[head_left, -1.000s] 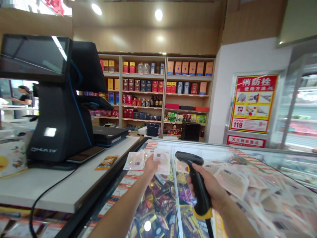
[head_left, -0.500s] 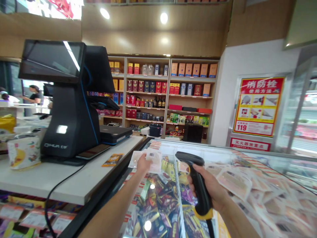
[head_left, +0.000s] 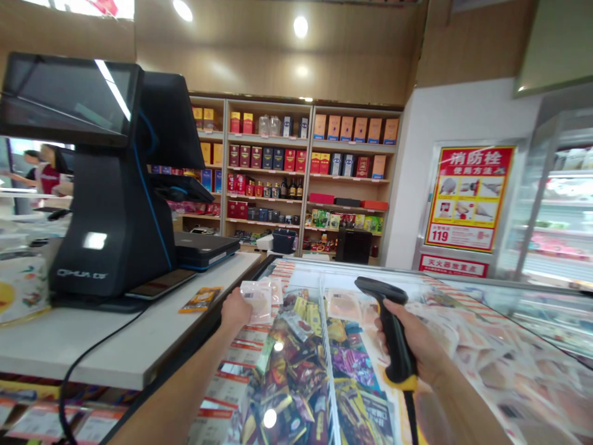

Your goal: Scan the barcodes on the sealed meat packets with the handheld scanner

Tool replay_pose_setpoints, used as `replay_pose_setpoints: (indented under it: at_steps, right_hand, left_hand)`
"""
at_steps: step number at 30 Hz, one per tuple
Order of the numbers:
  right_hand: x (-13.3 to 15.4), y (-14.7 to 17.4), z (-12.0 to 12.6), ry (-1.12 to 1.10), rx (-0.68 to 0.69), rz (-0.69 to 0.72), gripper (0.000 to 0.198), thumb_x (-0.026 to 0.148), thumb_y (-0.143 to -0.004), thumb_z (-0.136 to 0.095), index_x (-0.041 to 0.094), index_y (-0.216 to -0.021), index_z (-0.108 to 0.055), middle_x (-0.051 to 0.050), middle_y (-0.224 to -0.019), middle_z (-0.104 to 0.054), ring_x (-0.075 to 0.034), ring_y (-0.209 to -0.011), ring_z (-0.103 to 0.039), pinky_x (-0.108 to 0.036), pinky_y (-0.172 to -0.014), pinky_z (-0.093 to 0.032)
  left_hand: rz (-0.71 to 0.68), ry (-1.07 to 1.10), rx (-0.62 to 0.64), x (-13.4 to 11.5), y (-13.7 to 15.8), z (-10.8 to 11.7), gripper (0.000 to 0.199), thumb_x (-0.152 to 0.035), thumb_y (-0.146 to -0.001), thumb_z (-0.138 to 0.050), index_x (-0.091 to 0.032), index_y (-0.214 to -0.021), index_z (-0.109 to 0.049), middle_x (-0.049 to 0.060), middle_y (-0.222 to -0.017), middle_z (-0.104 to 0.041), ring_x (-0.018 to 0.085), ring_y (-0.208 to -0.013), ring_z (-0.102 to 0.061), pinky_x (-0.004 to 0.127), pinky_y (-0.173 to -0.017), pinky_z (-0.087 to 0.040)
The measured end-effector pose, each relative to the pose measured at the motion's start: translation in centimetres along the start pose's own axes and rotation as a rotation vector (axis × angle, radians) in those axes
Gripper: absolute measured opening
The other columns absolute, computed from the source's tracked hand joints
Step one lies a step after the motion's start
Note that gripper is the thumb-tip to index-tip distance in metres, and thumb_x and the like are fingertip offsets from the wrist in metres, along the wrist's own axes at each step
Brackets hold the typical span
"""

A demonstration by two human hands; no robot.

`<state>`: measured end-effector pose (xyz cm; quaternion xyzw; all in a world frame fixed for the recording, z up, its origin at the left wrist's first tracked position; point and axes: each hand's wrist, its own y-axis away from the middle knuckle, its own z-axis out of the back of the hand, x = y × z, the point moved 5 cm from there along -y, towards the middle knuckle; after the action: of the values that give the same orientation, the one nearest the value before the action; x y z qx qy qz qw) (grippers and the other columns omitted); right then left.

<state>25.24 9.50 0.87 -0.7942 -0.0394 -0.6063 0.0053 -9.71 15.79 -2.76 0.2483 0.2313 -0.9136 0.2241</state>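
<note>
Head: scanner (head_left: 400, 349) held; register (head_left: 109, 216) reads "QIHUA"; poster (head_left: 470, 199), "119".

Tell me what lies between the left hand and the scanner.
In the head view, from the left hand: the clear packet it holds, colourful wrappers, a white divider, then a pale pack beside the scanner.

Left hand (head_left: 236, 309) now farther left than a second ago, nearer the counter (head_left: 152, 337). Clear packs (head_left: 257, 303) now both right of its fingers; earlier, one on each side. Yellow snacks (head_left: 301, 307) right of that grip now uncovered. Right hand (head_left: 414, 337) and scanner (head_left: 397, 349) shift right, showing more of the flat pack (head_left: 343, 304) left of them. Person in red vest (head_left: 49, 178) appears, far left beyond both hands.
</note>
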Motion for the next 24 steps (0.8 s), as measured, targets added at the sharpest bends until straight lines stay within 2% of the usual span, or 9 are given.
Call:
replay_pose_setpoints:
  at_steps: [3, 6, 10, 15, 18, 21, 24]
  right_hand:
    - [0.5, -0.2, 2.3, 0.055, -0.107, 0.017, 0.027, 0.041, -0.063, -0.053, 0.016, -0.072, -0.049, 0.003, -0.048, -0.052, -0.008, -0.036, -0.045, -0.02, -0.033, -0.038]
    - [1.0, -0.5, 4.1, 0.1, -0.183, 0.041, 0.027, 0.041, -0.061, -0.055, 0.016, -0.073, -0.049, 0.002, -0.049, -0.053, -0.009, -0.037, -0.046, -0.022, -0.033, -0.039]
    - [1.2, -0.9, 5.2, 0.121, -0.232, 0.046, 0.026, 0.04, -0.061, -0.054, 0.016, -0.07, -0.048, 0.003, -0.046, -0.052, -0.009, -0.034, -0.044, -0.021, -0.032, -0.038]
    - [0.6, -1.0, 5.1, 0.163, -0.247, 0.024, 0.028, 0.043, -0.062, -0.052, 0.016, -0.066, -0.047, 0.003, -0.043, -0.049, -0.008, -0.032, -0.042, -0.02, -0.031, -0.036]
    - [0.4, -1.0, 4.8, 0.153, -0.253, 0.029, 0.029, 0.044, -0.062, -0.052, 0.016, -0.067, -0.047, 0.004, -0.042, -0.047, -0.008, -0.033, -0.043, -0.021, -0.032, -0.036]
    - [0.2, -0.9, 4.4, 0.153, -0.229, 0.033, 0.03, 0.046, -0.062, -0.051, 0.016, -0.064, -0.047, 0.004, -0.042, -0.047, -0.009, -0.034, -0.043, -0.021, -0.032, -0.037]
    - [0.1, -0.8, 4.0, 0.16, -0.211, 0.025, 0.033, 0.047, -0.063, -0.05, 0.015, -0.06, -0.048, 0.002, -0.043, -0.048, -0.008, -0.033, -0.043, -0.02, -0.032, -0.036]
  left_hand:
    - [-0.059, -0.025, -0.044, -1.7, 0.4, -0.1, 0.04, -0.011, -0.061, -0.045, -0.008, -0.101, -0.043, 0.018, -0.106, -0.048, 0.029, -0.101, -0.043, 0.036, -0.08, -0.033]
    - [-0.162, -0.013, -0.037, -5.2, 1.5, -1.1, 0.045, -0.012, -0.062, -0.046, -0.012, -0.106, -0.039, 0.013, -0.114, -0.042, 0.023, -0.108, -0.036, 0.031, -0.087, -0.027]
    - [-0.28, 0.024, 0.099, -10.6, 4.0, -4.5, 0.049, -0.021, -0.058, -0.054, -0.014, -0.105, -0.041, 0.009, -0.107, -0.049, 0.019, -0.1, -0.044, 0.024, -0.082, -0.031]
    - [-0.296, 0.06, 0.277, -15.5, 6.4, -9.4, 0.048, -0.039, -0.055, -0.057, -0.015, -0.095, -0.046, 0.008, -0.094, -0.058, 0.021, -0.089, -0.052, 0.025, -0.071, -0.038]
    - [-0.266, 0.077, 0.316, -17.4, 7.0, -11.2, 0.052, -0.044, -0.054, -0.058, -0.014, -0.095, -0.046, 0.01, -0.094, -0.058, 0.025, -0.092, -0.05, 0.032, -0.072, -0.038]
    - [-0.24, 0.1, 0.347, -18.3, 6.9, -12.4, 0.053, -0.037, -0.053, -0.063, -0.011, -0.096, -0.045, 0.012, -0.096, -0.056, 0.027, -0.095, -0.048, 0.036, -0.074, -0.037]
    - [-0.238, 0.146, 0.429, -18.3, 5.9, -13.2, 0.035, -0.033, -0.066, -0.055, -0.012, -0.093, -0.049, 0.008, -0.092, -0.056, 0.02, -0.087, -0.052, 0.035, -0.072, -0.04]
